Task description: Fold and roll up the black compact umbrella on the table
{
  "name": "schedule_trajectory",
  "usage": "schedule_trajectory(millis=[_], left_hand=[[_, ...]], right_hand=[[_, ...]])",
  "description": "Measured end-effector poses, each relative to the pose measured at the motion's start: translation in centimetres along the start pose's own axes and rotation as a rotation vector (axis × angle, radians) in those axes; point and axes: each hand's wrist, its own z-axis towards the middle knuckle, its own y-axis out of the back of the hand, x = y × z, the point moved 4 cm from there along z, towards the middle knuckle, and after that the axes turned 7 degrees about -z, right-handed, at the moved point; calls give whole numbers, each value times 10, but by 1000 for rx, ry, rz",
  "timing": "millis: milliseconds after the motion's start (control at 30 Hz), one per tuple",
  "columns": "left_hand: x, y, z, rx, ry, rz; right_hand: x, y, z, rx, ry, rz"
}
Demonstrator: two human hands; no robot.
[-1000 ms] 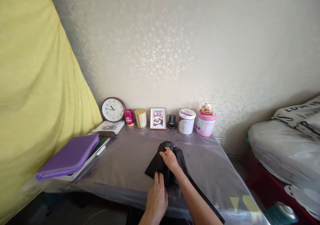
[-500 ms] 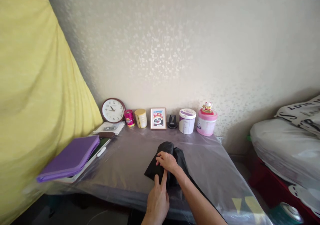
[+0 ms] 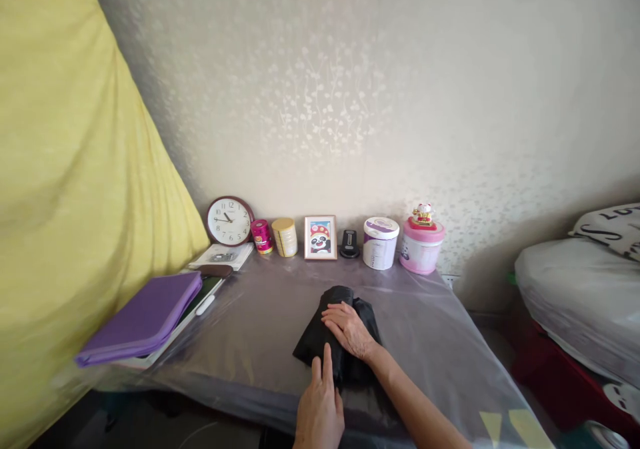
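A thin, slightly shiny black fabric (image 3: 317, 332) lies folded on the table; it could be cloth or a bag, I cannot tell which. My right hand (image 3: 350, 330) rests flat on top of it, fingers stretched toward the left and close together. Nearer to me, my left hand (image 3: 321, 399) touches the fabric's near part with two fingers extended. Its other fingers are partly hidden. The near right part of the fabric disappears behind my right forearm.
The table (image 3: 240, 329) has a clear plastic cover. Along the wall stand a clock (image 3: 230, 221), a pink can (image 3: 261, 236), a yellow-lidded can (image 3: 285, 237), a panda picture frame (image 3: 321, 238), a black stand (image 3: 349, 244) and two tubs (image 3: 381, 244). A purple folder (image 3: 143, 316) lies left.
My right hand has flattened out on the black fabric, its fingers straighter than before. My left fingers have drawn slightly apart from the right hand. The view has shifted a little left.
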Motion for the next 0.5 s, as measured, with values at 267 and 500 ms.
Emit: schedule_trajectory(millis=[267, 500], left_hand=[[-2, 6, 2, 58, 53, -34], [0, 7, 1, 13, 38, -51]], right_hand=[[-55, -17, 53, 75, -236, -26], [-91, 13, 37, -63, -615, -43]])
